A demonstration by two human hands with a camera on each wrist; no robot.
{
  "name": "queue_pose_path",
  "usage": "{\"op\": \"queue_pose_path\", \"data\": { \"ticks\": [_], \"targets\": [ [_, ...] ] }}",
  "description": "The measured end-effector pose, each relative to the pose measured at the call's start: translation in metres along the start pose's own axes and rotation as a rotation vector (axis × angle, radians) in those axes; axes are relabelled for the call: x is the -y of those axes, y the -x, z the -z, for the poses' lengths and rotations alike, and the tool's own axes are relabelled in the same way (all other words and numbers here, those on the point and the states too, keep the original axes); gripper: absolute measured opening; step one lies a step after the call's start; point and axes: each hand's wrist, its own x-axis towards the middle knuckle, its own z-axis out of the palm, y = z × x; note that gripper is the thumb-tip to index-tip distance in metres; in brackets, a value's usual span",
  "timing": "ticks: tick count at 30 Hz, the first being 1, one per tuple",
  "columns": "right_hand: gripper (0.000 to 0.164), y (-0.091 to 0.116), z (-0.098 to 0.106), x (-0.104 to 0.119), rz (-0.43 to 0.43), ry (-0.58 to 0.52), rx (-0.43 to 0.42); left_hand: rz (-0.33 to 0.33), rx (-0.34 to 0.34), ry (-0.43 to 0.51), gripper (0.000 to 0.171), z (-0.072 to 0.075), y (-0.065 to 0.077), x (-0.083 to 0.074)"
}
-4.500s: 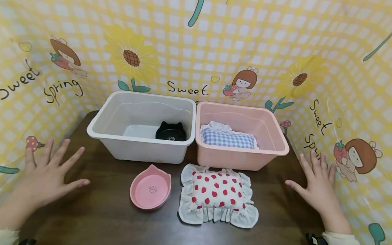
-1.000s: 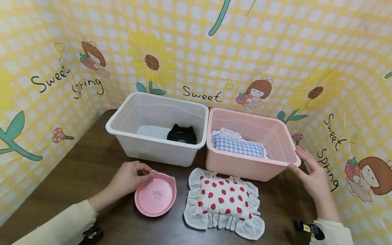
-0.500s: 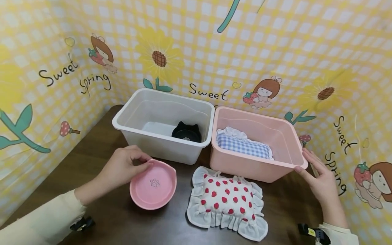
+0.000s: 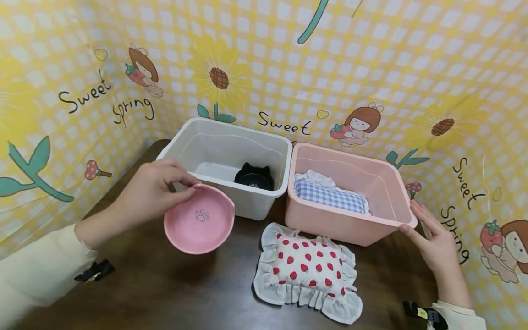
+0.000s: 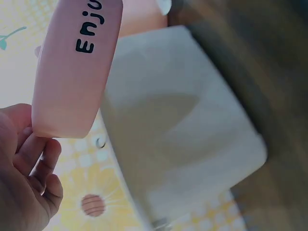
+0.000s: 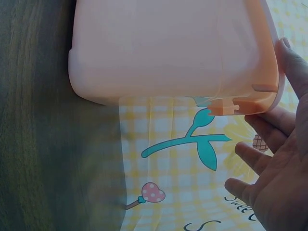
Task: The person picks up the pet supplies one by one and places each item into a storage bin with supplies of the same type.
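Note:
My left hand [image 4: 142, 199] pinches the rim of a pink cat-eared pet bowl [image 4: 200, 236], thumb on its inner side. The bowl is raised over the table and tilted, its paw print facing the head camera. In the left wrist view, black lettering shows on the bowl's outside [image 5: 77, 82]. Behind it stands a white bin [image 4: 255, 208] holding a black cat-eared bowl [image 4: 257, 176]. My right hand [image 4: 435, 240] touches the front right corner of a pink bin [image 4: 323, 220] with thumb and extended fingers. Inside that bin lies a blue checked pillow [image 4: 330, 195].
A strawberry-print pillow [image 4: 307, 263] with a white frill lies in front of the pink bin. The bins stand side by side on the dark wooden table [image 4: 198, 302]. A yellow checked cloth [image 4: 264, 59] hangs behind and along both sides.
Both hands were spread and apart from everything at first. My left hand has since taken the pink bowl by its rim, lifting and tilting it. My right hand came to the pink bin's corner.

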Motion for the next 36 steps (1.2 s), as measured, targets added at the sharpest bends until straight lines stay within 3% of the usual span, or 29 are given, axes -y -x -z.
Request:
{"op": "queue_pose_path", "data": {
  "ticks": [6,13,22,31,36],
  "targets": [
    [0.063,0.0,0.001,0.001,-0.034,-0.001,0.028,-0.053,-0.017,-0.061,0.024,0.021,-0.029,-0.002],
    [0.063,0.0,0.002,0.0,-0.027,0.0,0.036,-0.113,-0.008,-0.136,0.018,0.036,-0.064,0.003],
    [0.064,0.0,0.002,-0.001,-0.027,0.004,0.033,-0.008,0.147,-0.253,0.008,0.051,-0.111,0.013],
    [0.062,0.0,0.001,-0.003,-0.012,0.005,0.012,-0.059,0.328,-0.38,0.006,0.037,-0.154,0.036],
    [0.061,0.001,-0.001,-0.003,0.015,0.002,-0.01,-0.067,0.391,-0.375,0.009,0.018,-0.165,0.057]
  ]
}}
